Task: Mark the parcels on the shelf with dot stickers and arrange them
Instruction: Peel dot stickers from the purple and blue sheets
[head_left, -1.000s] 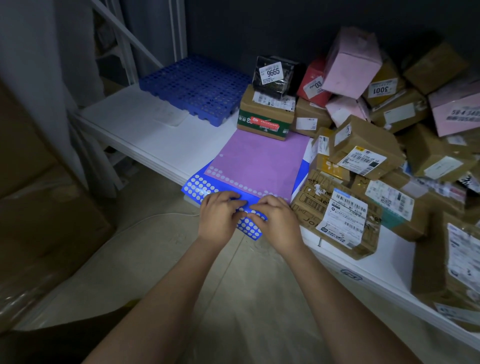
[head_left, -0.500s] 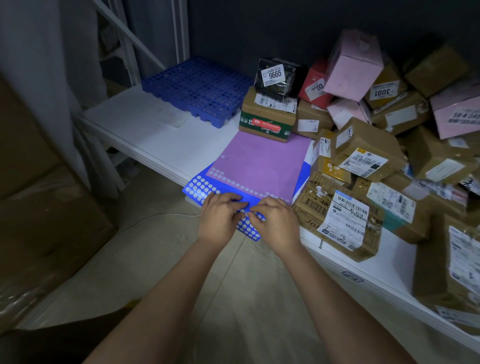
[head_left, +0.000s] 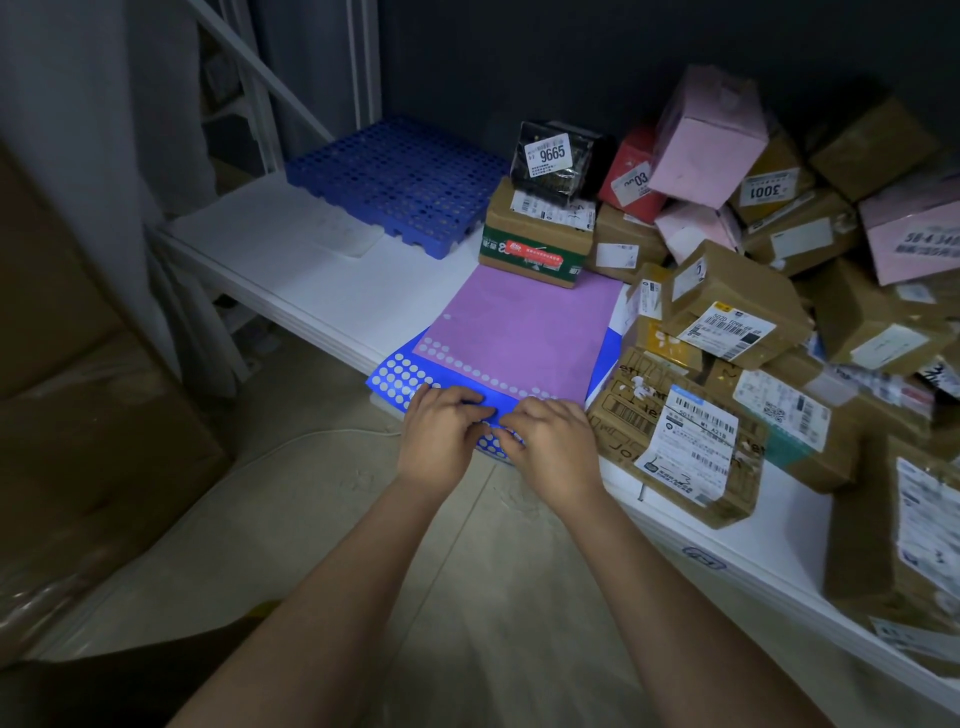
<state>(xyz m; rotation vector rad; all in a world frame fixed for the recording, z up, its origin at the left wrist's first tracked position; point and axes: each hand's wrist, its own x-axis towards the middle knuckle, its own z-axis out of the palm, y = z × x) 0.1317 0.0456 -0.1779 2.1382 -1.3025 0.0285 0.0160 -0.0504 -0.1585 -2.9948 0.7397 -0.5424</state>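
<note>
Two hands work side by side at the front edge of the white shelf (head_left: 291, 270). The left hand (head_left: 441, 441) and the right hand (head_left: 558, 447) both lie knuckles-up with fingers curled down onto the near corner of the blue sticker sheet (head_left: 400, 376); the fingertips meet over the sheet, but what they pinch — a dot or the sheet's edge — cannot be told, as the backs of the hands hide it.

The blue sticker sheet lies flat on the shelf, its near corner overhanging the edge, with rows of pale dots showing at its left part. On top of it lies the purple sticker sheet (head_left: 524, 322), most of its dots gone, two rows left along its near border.

Parcels (head_left: 737, 322) are heaped in disorder on the right half of the shelf — mostly brown cartons with white labels, some pink boxes (head_left: 706, 140) tilted on the heap. One large brown carton (head_left: 675, 447) sits just beside the right hand. Behind the purple sheet and touching its far edge stands a green-banded carton (head_left: 535, 244), with a black parcel (head_left: 556, 158) marked 9665 on top.

A blue perforated pallet (head_left: 395, 182) rests at the back left of the shelf, well apart from the hands.
</note>
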